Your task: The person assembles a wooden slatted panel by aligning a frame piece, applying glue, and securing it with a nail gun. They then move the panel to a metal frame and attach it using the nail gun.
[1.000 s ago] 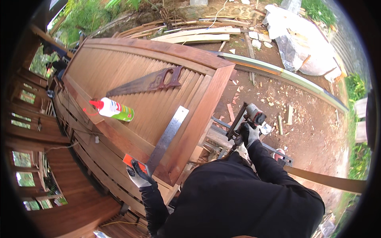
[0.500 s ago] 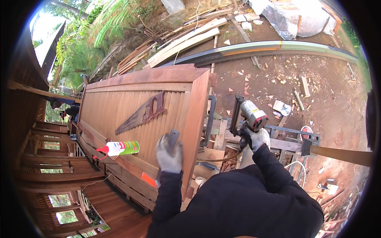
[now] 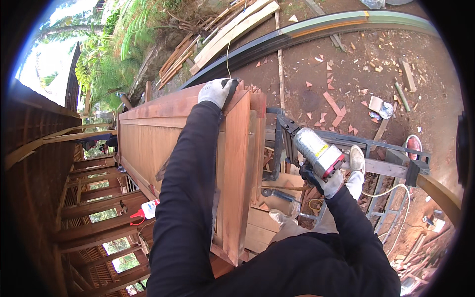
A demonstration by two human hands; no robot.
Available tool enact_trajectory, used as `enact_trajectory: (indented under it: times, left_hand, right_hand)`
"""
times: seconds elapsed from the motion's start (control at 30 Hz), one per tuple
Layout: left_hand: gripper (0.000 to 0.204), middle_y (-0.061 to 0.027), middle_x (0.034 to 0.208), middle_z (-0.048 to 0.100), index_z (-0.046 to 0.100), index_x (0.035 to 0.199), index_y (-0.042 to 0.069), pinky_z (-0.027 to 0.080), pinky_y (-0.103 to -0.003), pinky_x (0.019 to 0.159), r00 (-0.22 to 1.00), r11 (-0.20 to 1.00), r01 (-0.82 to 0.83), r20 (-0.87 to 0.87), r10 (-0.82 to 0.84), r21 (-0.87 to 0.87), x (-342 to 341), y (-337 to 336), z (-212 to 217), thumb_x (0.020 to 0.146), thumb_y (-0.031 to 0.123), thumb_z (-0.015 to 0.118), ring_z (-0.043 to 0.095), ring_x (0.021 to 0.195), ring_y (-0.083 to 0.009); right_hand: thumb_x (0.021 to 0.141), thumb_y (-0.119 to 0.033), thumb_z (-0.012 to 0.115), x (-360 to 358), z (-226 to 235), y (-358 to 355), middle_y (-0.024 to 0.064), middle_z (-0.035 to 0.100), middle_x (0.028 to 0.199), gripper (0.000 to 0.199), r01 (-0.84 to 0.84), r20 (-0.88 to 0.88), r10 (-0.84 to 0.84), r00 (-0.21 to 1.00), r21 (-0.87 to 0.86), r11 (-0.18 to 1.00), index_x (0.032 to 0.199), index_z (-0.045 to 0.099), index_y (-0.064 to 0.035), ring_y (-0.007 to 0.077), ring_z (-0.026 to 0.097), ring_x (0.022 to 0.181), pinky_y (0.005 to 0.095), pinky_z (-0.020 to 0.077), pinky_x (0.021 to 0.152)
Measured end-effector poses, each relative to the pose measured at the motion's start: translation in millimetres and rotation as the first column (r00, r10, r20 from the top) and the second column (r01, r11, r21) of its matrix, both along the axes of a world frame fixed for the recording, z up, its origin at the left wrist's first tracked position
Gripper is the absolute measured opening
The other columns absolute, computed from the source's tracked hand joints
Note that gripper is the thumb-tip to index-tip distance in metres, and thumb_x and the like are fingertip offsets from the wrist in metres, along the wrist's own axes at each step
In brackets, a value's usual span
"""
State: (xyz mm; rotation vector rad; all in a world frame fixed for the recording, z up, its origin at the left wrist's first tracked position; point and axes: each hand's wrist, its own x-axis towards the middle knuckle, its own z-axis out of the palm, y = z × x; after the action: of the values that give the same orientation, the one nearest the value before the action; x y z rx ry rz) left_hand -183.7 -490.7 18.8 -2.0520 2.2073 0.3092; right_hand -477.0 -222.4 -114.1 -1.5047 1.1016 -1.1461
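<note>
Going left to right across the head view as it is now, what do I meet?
White squeeze bottle with red nozzle → left gloved hand on the corner of the wooden panel → nail gun in the right gloved hand → pale shoe → greenish stick on the ground.

Planks (image 3: 250, 22) and offcuts (image 3: 331, 102) mark an outdoor workshop.

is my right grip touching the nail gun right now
Touching. The head view shows the gloved right grip wrapped around the nail gun at its lower end, with no gap between them.
</note>
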Motion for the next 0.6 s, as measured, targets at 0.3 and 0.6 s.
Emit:
enact_trajectory:
  times: [0.3, 0.6]
  left_hand:
    - [0.032, -0.0174, 0.104, 0.071, 0.071, 0.111, 0.014, 0.053, -0.044, 0.086, 0.959, 0.957, 0.235, 0.119, -0.257, 0.17, 8, -18, 1, 0.101, 0.033, 0.048, 0.067, 0.103, -0.0347]
    - [0.024, -0.0169, 0.105, 0.069, 0.068, 0.109, 0.012, 0.054, -0.043, 0.086, 0.78, 0.849, 0.506, 0.338, -0.526, 0.152, 14, -16, 0, 0.101, 0.025, 0.05, 0.068, 0.099, -0.0343]
  right_hand:
    - [0.085, -0.016, 0.075, 15, 5, -53, 0.0084, 0.073, 0.107, 0.041, -0.058, -0.282, -0.043, 0.959, -0.341, 0.938, 0.123, 0.066, -0.0051, 0.0261, 0.071, 0.096, 0.0374, 0.0559, 0.084]
    - [0.086, -0.011, 0.076, 18, -9, -63, 0.011, 0.072, 0.109, 0.043, -0.094, -0.154, 0.064, 0.986, -0.194, 0.976, 0.126, 0.064, -0.0012, 0.0225, 0.072, 0.092, 0.0351, 0.0573, 0.083]
